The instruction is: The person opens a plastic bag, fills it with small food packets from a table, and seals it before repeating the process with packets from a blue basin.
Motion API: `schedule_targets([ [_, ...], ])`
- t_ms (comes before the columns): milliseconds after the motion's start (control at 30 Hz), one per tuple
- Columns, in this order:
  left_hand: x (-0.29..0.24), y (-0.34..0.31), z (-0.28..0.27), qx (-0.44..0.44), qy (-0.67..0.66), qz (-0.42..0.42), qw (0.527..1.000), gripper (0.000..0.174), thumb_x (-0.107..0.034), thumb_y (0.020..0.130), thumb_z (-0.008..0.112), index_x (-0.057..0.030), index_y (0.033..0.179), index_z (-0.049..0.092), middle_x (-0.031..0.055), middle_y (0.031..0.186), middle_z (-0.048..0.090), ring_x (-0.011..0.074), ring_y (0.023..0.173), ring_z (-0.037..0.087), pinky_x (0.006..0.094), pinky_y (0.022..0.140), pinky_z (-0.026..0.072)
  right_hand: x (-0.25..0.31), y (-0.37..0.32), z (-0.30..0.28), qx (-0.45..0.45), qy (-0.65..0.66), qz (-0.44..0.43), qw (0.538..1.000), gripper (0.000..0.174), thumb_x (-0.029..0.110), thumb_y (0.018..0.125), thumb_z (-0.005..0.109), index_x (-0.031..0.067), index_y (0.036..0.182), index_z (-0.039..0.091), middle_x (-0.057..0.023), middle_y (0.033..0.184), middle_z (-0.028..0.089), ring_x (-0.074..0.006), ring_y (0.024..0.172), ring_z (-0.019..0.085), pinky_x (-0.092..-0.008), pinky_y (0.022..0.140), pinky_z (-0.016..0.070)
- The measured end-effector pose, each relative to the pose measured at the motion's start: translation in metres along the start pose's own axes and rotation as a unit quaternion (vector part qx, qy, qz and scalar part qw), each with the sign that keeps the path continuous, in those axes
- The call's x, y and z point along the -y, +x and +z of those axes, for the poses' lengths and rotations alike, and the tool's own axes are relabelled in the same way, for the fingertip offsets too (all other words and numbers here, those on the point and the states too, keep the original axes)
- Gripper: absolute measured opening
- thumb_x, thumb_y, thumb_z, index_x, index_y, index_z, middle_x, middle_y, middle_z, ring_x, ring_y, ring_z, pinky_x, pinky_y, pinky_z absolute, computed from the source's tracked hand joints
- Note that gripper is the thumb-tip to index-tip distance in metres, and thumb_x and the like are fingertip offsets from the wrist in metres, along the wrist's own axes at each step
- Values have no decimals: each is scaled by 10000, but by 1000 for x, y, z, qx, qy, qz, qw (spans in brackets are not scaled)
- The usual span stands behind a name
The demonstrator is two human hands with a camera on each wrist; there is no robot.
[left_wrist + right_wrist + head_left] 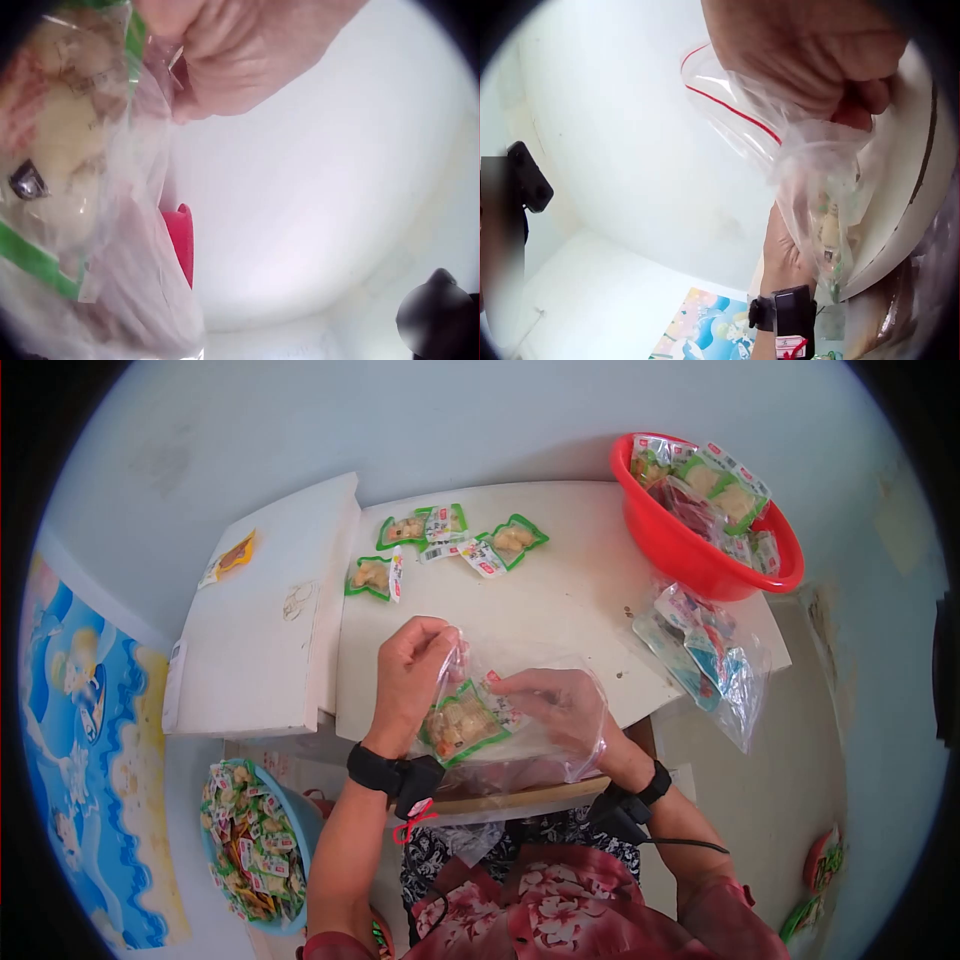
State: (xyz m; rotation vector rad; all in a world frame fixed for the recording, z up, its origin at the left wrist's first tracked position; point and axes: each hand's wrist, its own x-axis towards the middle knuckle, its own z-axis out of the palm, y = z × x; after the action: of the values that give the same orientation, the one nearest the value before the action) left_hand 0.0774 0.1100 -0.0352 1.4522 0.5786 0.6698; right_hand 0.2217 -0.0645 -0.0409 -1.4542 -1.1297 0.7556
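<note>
My left hand (408,665) pinches the upper edge of a clear zip bag (739,124) between thumb and fingertips, over the front of the white table. A green-edged food packet (462,722) with pale chunks lies inside the film, tilted, below the left hand. On the bag's other side my right hand (560,705) shows through the clear plastic, its thumb on the packet's white label end. The right fingers (862,109) curl under, partly hidden by the hand. A red zip line crosses the bag beside them in the right wrist view.
Several similar packets (510,542) lie at the table's back. A red basin (690,565) of packets stands at the far right, with printed plastic bags (700,645) before it. A raised white board (260,630) carries one yellow packet (235,555). A full blue tub (305,810) stands lower left.
</note>
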Motion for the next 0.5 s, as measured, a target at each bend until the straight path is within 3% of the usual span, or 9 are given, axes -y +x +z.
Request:
schedule_targets([
  [133,1,4,-2,-43,20,-5,999,137,-157,1040,624,-42,1113,642,63,927,723,121,794,688,267,656,558,26,1,-5,5,6,142,990,268,87,982,642,32,1229,730,-85,865,748,-129,786,666,-298,748,531],
  [167,2,5,-4,-48,36,-6,998,147,-161,1043,620,-44,1130,633,69,941,724,120,793,688,265,652,557,25,-1,-4,0,-27,110,994,296,108,969,660,31,1248,720,-88,898,736,-128,773,646,-303,741,527],
  [267,-9,-6,-4,-68,66,-33,995,328,-192,996,681,-23,1266,602,132,1116,697,169,957,684,333,787,587,15,-15,-9,-24,-112,-11,993,381,141,910,712,46,1279,704,-98,1023,714,-155,784,622,-326,753,525],
  [333,-16,-21,-1,-65,219,138,964,511,-233,924,763,-35,1354,570,154,1287,626,245,1175,615,410,949,539,-2,-22,-18,-40,-148,-121,981,421,120,847,743,84,1266,711,-106,1141,717,-214,859,652,-351,799,536],
  [367,-18,-29,0,-62,291,219,929,607,-254,888,803,-41,1398,554,165,1372,591,283,1284,581,448,1030,515,-2,-27,-24,-20,-188,-134,973,380,120,840,736,109,1220,726,-92,1201,706,-251,925,644,-373,843,532],
  [433,-26,-42,-2,67,361,267,891,745,-299,803,861,-55,1432,545,153,1465,521,328,1416,449,482,1127,419,8,-36,-34,23,-266,-162,950,309,121,826,721,160,1130,758,-65,1322,682,-323,1056,627,-416,930,526],
  [467,-27,-47,-3,129,394,290,862,814,-322,760,890,-61,1448,541,147,1511,486,350,1482,383,498,1176,371,8,-38,-38,26,-277,-160,947,277,127,820,725,164,1093,762,-43,1319,685,-313,1083,617,-411,940,516],
  [500,-25,-50,-3,134,421,284,851,824,-339,745,897,-63,1439,550,140,1508,493,356,1484,382,496,1177,371,8,-40,-42,29,-289,-160,943,246,134,815,729,168,1056,766,-20,1316,688,-302,1109,606,-405,950,505],
])
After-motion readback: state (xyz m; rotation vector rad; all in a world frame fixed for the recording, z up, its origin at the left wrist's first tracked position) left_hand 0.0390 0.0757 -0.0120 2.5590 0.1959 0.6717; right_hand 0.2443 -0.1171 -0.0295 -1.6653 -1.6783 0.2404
